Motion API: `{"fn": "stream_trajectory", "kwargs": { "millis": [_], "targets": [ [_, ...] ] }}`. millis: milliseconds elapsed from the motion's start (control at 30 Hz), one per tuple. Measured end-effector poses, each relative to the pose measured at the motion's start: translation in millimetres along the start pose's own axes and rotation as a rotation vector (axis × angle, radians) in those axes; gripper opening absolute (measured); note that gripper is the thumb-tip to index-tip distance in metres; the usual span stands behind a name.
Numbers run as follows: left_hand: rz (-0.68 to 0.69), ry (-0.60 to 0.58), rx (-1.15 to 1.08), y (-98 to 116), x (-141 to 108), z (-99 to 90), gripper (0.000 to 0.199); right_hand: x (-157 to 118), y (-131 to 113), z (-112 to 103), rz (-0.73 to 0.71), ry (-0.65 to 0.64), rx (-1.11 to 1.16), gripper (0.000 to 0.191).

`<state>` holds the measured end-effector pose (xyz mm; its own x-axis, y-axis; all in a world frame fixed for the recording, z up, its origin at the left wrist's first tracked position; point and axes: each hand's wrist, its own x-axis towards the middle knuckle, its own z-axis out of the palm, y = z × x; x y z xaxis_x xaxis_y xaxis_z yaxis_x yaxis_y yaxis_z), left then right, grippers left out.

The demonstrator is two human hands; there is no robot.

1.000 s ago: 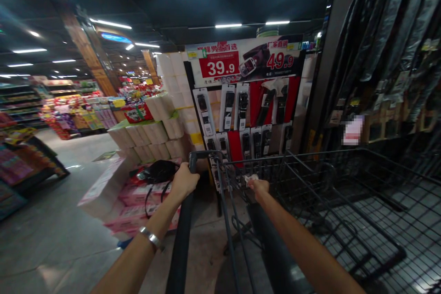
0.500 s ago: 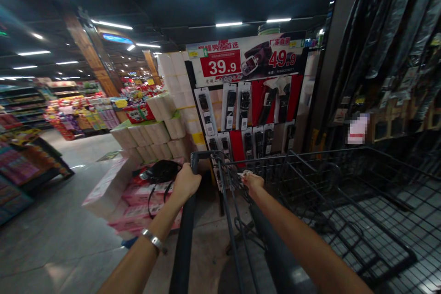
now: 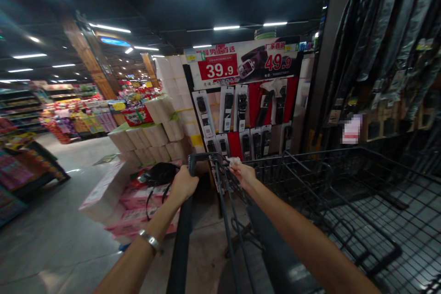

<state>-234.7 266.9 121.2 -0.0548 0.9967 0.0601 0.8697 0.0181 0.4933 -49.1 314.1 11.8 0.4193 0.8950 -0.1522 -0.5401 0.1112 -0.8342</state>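
My left hand [image 3: 185, 183] is wrapped round the dark handlebar [image 3: 179, 248] of a black wire shopping cart [image 3: 347, 211]. A silver band sits on that wrist. Just above the cart's near rails, my right hand [image 3: 244, 174] pinches a crumpled white tissue [image 3: 234, 161], which sticks out past the fingertips. The tissue is beside the wire frame near the corner of the handle; whether it touches the metal I cannot tell.
Straight ahead stands a belt display [image 3: 241, 105] under a price sign [image 3: 243, 65]. Stacked paper packs [image 3: 148, 135] and pink-white cartons [image 3: 103, 188] are on the left, with a black bag [image 3: 160, 173] on top. Plastic-wrapped dark goods [image 3: 372, 41] hang at right.
My right hand has shifted slightly left and up with the tissue, nearer the handle corner. My left hand keeps its grip. The view has turned slightly.
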Motion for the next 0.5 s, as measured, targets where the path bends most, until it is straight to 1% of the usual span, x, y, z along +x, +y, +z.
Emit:
{"fn": "stream_trajectory", "kwargs": {
  "millis": [67,133,167,267,333,400,500],
  "targets": [
    [0.016,-0.008,0.017,-1.1,1.0,-0.4,0.026,-0.7,-6.8,5.8,-0.023,-0.002,0.006,0.016],
    [0.02,-0.014,0.022,-2.3,1.9,-0.6,0.027,-4.2,-9.7,3.7,-0.104,-0.028,-0.077,0.013],
    [0.02,-0.017,0.02,-2.8,2.3,-0.5,0.027,-7.0,-9.3,-0.1,-0.176,-0.045,-0.179,0.014],
    [0.025,-0.018,0.009,-3.5,2.5,0.1,0.027,-17.9,-1.4,-16.9,-0.454,-0.081,-0.633,0.022],
    [0.025,-0.006,0.007,-3.3,2.1,0.5,0.027,-24.2,6.3,-26.5,-0.595,-0.103,-0.888,0.02],
    [0.016,0.007,0.006,-3.0,1.4,0.8,0.027,-28.1,13.2,-31.6,-0.631,-0.111,-1.082,0.015],
    [0.01,0.009,-0.003,-2.3,0.2,0.7,0.028,-29.0,19.5,-32.3,-0.558,-0.044,-1.31,0.016]
  ]
}}
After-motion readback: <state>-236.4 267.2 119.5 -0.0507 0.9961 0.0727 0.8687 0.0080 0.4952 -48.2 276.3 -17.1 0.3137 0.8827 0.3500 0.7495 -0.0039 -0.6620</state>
